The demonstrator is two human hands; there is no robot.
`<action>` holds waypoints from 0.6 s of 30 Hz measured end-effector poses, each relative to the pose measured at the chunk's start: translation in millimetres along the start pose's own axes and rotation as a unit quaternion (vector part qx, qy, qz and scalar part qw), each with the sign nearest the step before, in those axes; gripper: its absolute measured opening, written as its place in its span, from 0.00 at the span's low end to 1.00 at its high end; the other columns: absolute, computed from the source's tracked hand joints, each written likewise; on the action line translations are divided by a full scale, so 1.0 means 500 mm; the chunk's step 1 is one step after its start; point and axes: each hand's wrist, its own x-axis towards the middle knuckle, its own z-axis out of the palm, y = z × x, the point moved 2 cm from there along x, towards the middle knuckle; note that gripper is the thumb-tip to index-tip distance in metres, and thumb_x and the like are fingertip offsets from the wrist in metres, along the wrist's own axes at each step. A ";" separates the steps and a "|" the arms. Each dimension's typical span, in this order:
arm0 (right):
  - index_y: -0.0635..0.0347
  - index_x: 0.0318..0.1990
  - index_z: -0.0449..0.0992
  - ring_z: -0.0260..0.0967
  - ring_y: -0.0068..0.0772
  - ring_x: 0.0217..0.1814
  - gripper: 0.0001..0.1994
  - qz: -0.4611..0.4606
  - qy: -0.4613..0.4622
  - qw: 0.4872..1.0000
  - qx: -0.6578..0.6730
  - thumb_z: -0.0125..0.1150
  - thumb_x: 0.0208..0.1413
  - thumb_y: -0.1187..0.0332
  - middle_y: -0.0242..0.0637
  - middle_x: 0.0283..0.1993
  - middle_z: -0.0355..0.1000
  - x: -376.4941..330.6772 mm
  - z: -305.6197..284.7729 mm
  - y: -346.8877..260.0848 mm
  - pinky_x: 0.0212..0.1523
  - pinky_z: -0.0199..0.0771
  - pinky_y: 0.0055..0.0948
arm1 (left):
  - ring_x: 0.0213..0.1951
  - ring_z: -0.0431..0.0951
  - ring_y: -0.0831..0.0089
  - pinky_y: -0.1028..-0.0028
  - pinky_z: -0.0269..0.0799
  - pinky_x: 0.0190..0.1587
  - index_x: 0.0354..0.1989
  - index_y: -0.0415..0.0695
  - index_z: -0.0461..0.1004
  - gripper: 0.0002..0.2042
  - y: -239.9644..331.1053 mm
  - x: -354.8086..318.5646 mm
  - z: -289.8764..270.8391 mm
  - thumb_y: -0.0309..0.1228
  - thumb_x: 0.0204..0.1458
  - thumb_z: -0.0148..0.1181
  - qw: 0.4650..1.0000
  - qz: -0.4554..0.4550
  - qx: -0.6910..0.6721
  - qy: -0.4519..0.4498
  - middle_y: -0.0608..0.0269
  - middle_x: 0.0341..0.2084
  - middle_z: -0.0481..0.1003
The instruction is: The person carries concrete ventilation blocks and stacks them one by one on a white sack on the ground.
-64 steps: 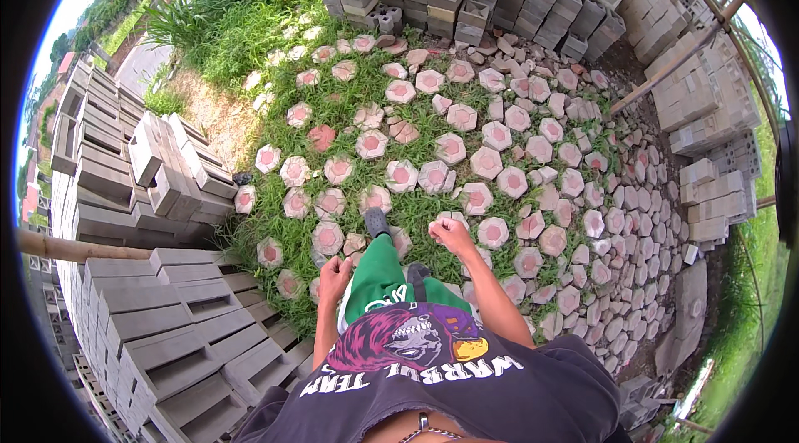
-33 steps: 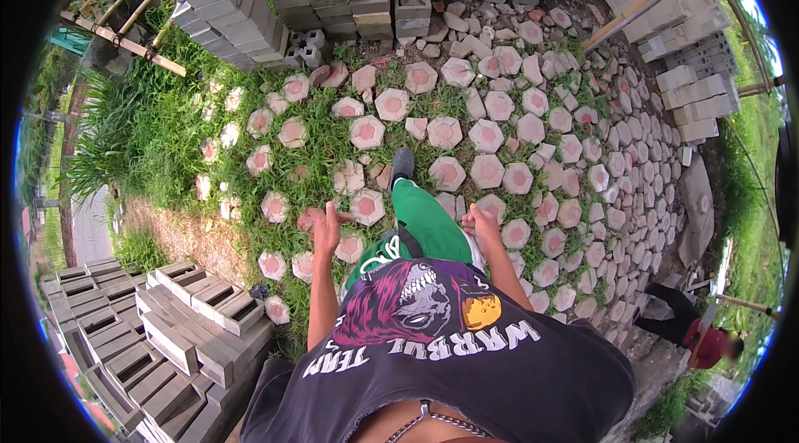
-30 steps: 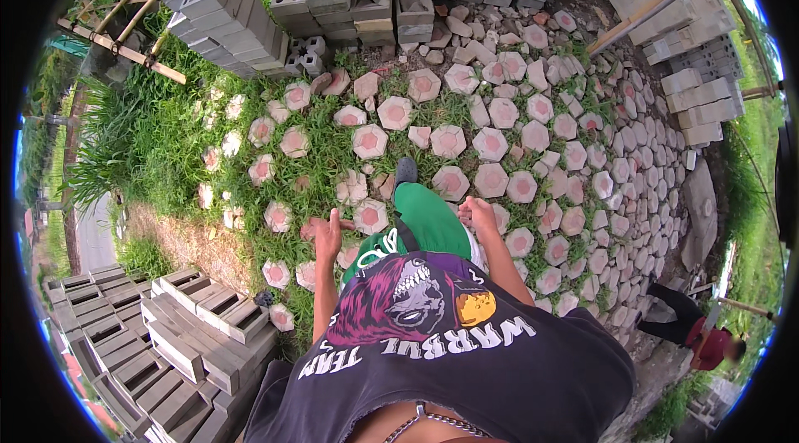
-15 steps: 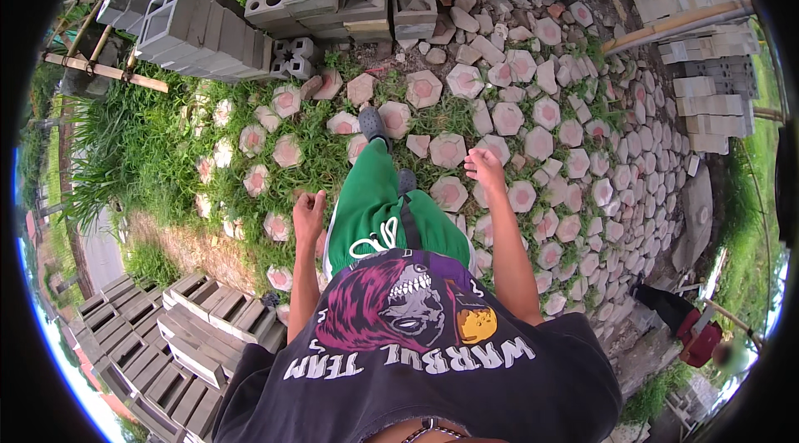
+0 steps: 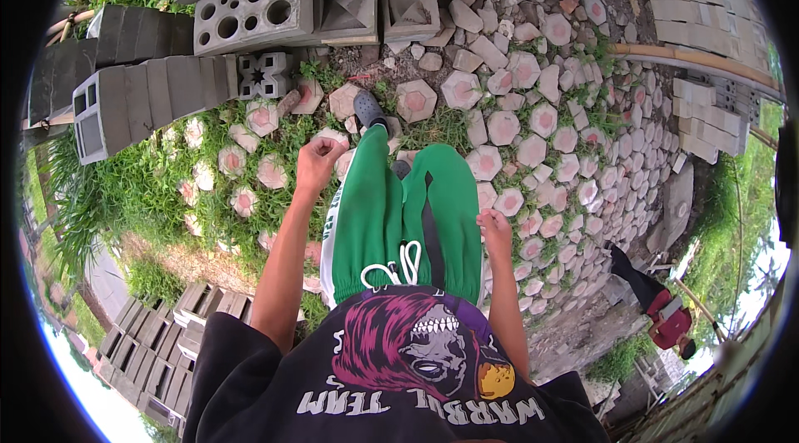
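Note:
I look straight down at my own body while walking over hexagonal pink-grey paving stones (image 5: 415,99) set in grass. My left hand (image 5: 318,162) swings forward beside my green trousers (image 5: 391,218), its fingers curled loosely with nothing in them. My right hand (image 5: 494,229) hangs lower by my right thigh, also curled and holding nothing. My leading foot in a dark shoe (image 5: 369,108) lands on the stones just short of a stack of grey perforated concrete blocks (image 5: 254,10).
Grey block stacks stand at the far left (image 5: 125,98), lower left (image 5: 158,343) and upper right (image 5: 707,2). A long pole (image 5: 691,64) lies across the right side. Another person in dark and red clothes (image 5: 662,310) crouches at the lower right.
I have walked forward and turned; the perforated blocks are now much nearer. My left hand swung forward and my right hand dropped back to my thigh.

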 end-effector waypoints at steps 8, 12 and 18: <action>0.62 0.43 0.73 0.70 0.23 0.41 0.13 -0.036 -0.024 0.998 -0.035 0.56 0.57 0.62 0.33 0.39 0.74 0.320 0.109 -0.282 0.39 0.70 0.24 | 0.37 0.77 0.72 0.73 0.71 0.41 0.48 0.34 0.72 0.24 0.125 0.342 0.015 0.46 0.62 0.43 0.985 -0.064 -0.159 -0.006 0.57 0.40 0.78; 0.61 0.48 0.70 0.69 0.24 0.43 0.18 -0.097 -0.063 0.992 -0.040 0.59 0.56 0.59 0.34 0.43 0.73 0.595 0.240 -0.537 0.40 0.69 0.24 | 0.44 0.76 0.70 0.72 0.70 0.46 0.55 0.37 0.67 0.25 0.158 0.515 0.066 0.47 0.62 0.42 0.988 -0.098 -0.116 -0.034 0.56 0.47 0.75; 0.65 0.62 0.59 0.65 0.42 0.59 0.40 -0.262 0.015 0.958 -0.117 0.62 0.49 0.45 0.51 0.59 0.65 0.979 0.413 -0.934 0.57 0.64 0.35 | 0.51 0.73 0.68 0.72 0.67 0.55 0.58 0.34 0.64 0.28 0.292 0.797 0.164 0.45 0.57 0.55 0.996 -0.008 -0.087 -0.035 0.52 0.52 0.70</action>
